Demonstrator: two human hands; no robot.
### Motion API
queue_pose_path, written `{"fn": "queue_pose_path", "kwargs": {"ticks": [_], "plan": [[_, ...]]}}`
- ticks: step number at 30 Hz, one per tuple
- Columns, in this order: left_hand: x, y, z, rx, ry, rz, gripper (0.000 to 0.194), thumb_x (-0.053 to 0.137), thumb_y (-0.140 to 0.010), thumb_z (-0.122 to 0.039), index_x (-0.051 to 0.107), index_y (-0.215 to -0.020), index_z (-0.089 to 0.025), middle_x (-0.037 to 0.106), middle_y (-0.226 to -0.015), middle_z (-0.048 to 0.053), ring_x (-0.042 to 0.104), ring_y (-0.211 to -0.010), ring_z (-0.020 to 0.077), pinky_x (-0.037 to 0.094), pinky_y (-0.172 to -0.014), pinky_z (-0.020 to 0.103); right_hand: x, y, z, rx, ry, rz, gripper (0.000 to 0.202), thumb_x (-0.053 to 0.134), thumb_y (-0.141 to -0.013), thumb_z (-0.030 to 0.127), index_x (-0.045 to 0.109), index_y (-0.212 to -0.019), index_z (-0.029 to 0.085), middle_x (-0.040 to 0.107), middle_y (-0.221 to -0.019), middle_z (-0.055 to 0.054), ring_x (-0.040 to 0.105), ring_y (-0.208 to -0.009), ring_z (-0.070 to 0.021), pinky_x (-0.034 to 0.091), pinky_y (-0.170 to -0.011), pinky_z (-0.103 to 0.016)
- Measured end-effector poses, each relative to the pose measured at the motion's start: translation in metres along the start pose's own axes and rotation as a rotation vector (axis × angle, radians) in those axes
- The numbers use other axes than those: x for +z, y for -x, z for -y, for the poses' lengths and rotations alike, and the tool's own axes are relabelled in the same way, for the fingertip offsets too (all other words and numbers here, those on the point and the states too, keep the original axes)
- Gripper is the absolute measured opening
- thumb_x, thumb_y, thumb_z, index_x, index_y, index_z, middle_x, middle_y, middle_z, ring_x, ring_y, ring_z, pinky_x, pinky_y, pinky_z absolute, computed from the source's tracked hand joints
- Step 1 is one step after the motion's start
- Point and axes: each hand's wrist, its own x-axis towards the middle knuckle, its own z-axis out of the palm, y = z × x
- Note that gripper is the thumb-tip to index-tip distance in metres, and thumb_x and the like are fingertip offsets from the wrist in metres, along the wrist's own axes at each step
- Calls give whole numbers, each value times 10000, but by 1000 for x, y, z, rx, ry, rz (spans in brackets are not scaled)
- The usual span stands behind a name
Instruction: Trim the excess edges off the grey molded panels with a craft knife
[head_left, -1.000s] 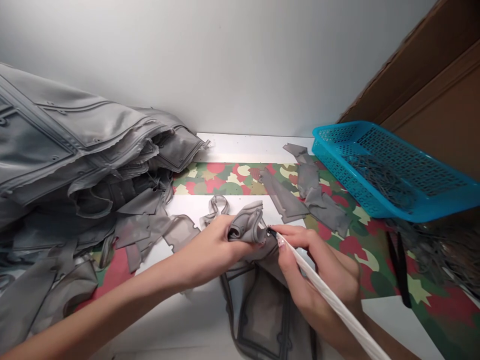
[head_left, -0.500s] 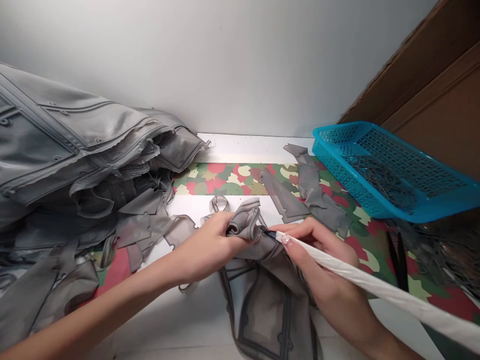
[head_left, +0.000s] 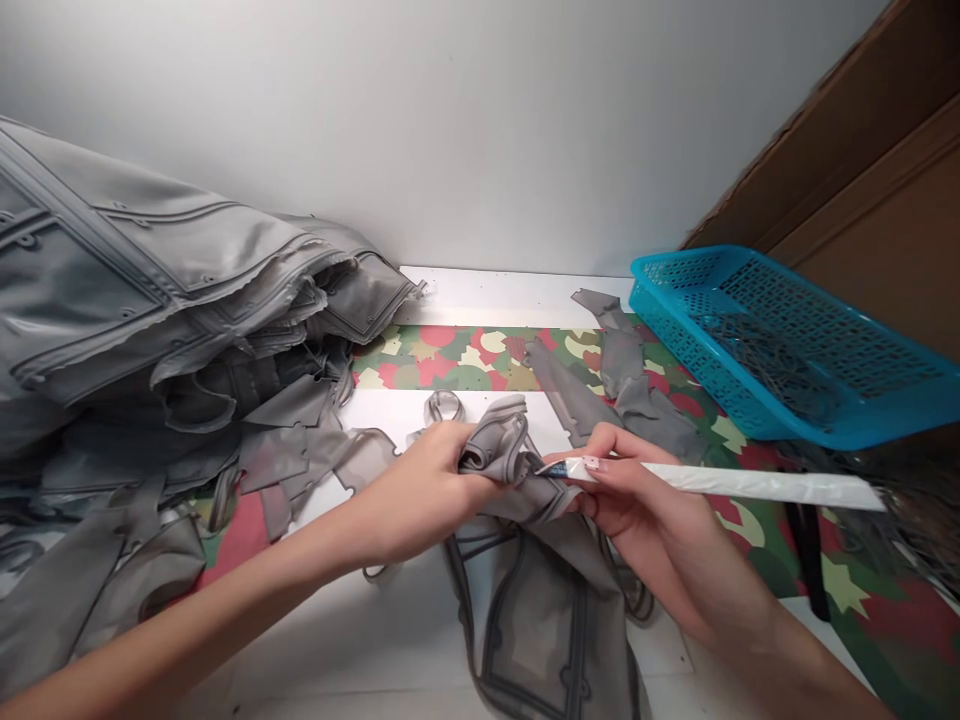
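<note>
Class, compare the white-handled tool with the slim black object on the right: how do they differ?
The white-handled tool is in the right hand; the black object lies on the patterned surface.
The white-handled tool runs nearly sideways across the view, the black object more up and down.
The white-handled tool looks longer than the black object's visible part.
Both are narrow.

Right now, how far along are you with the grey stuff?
Maybe done: dark grey stringy scraps in the blue plastic basket. In hand: left hand grips a bunched grey sheet; right hand holds a slim white-handled tool against it. Probably left: the big grey sheet pile.
</note>
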Motion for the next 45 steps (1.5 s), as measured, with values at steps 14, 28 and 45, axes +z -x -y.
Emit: {"fn": "queue_pose_path", "kwargs": {"ticks": [14,28,45], "plan": [[0,2,-3,10,-27,-22,69,466,-728,-222,476,-685,-169,346,-661,-36,295,-626,111,239,-528,232,-9,-3,-7,-94,260,-35,172,580,-809,295,528,-671,207,622,-707,22,545,-707,-114,420,-633,-173],[2,-1,-1,65,8,-12,60,451,-699,-155,438,-642,-169,383,-663,-43,314,-635,103,267,-541,208,-2,4,-5,-408,733,-91,117,522,-849,227,561,-739,227,670,-802,42,613,-744,-90,458,-621,-117],[3,-4,2,50,88,28,66,464,-699,-161,524,-725,-169,466,-706,-23,395,-675,132,313,-587,237,2,6,-19,-730,1017,-183,130,513,-806,85,563,-828,202,674,-859,3,639,-743,-88,461,-665,-132]]}}
